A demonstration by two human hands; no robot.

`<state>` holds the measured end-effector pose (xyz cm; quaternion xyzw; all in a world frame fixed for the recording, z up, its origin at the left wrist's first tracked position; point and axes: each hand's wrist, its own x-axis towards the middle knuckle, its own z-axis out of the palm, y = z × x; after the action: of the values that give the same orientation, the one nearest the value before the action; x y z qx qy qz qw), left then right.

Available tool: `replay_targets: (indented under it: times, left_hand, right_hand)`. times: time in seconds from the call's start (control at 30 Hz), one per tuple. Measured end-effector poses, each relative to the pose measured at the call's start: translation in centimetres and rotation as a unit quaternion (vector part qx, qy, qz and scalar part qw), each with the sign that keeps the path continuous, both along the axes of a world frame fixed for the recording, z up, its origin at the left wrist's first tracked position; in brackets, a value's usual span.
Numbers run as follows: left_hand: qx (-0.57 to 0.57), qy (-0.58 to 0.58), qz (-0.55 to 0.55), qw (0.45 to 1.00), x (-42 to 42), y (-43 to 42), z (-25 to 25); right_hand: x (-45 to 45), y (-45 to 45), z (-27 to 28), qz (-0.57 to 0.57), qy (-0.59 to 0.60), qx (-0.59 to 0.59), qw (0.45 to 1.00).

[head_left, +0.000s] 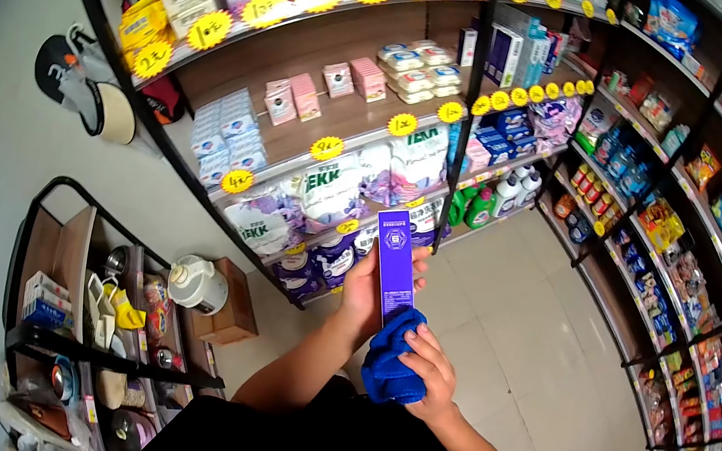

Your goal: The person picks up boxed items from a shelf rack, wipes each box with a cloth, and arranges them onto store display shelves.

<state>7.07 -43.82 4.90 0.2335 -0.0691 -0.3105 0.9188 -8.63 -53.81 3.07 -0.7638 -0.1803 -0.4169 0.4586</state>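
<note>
A long, narrow purple box (pixel 395 259) with small white print is upright in my left hand (pixel 363 284), whose fingers wrap round it from the left side and behind. My right hand (pixel 433 369) grips a bunched blue cloth (pixel 392 372). The cloth lies against the lower end of the box and hides that end. Both hands are in front of my body, above the floor.
Ahead stands a shelf rack (pixel 296 159) with small boxes, packs and yellow price tags. Snack shelves (pixel 693 278) curve along the right. At the left are a small cluttered shelf (pixel 68 226), a white cooker (pixel 198 285) on a brown carton (pixel 233 304), and hanging caps (pixel 105 110). Tiled floor (pixel 521 345) lies between.
</note>
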Motion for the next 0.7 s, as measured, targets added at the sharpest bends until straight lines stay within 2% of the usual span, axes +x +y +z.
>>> replay_targets:
  times: [0.07, 0.1, 0.17, 0.2, 0.27, 0.33, 0.4, 0.5, 0.7]
  left_hand:
    - [0.051, -0.012, 0.048, 0.997, -0.8, -2.6, 1.1]
    - [0.051, -0.013, 0.037, 0.998, -0.7, -3.2, 0.6]
    - [0.021, -0.018, -0.082, 0.996, -0.3, -3.7, -0.9]
    - [0.021, -0.016, -0.093, 0.995, -0.2, -4.3, -0.6]
    - [0.13, -0.051, -0.076, 0.987, 0.1, -5.7, 0.3]
    - [0.108, -0.048, -0.067, 0.991, 0.3, -7.3, 1.3]
    - [0.068, -0.035, -0.064, 0.995, 0.3, -8.6, 2.6]
    - [0.029, -0.039, -0.109, 0.993, 2.2, -10.6, 0.9]
    - [-0.039, -0.08, -0.19, 0.978, 7.3, -15.3, -2.5]
  right_hand:
    - [-0.1, -1.0, 0.4, -0.021, 0.004, 0.003, 1.0]
    - [-0.2, -1.6, 0.6, -0.033, 0.008, 0.005, 0.999]
    - [-0.2, -2.6, 1.1, -0.052, 0.014, -0.001, 0.999]
    - [-0.2, -3.2, 1.3, -0.058, 0.021, -0.007, 0.998]
    - [-0.1, -4.3, 1.9, -0.065, 0.037, -0.009, 0.997]
    - [0.1, -5.5, 1.9, -0.069, 0.048, -0.013, 0.996]
    - [0.3, -6.7, 1.1, -0.102, 0.066, -0.068, 0.99]
    - [1.0, -8.1, 0.4, -0.134, 0.072, -0.123, 0.981]
    - [6.4, -12.2, 1.1, -0.188, 0.095, -0.096, 0.973]
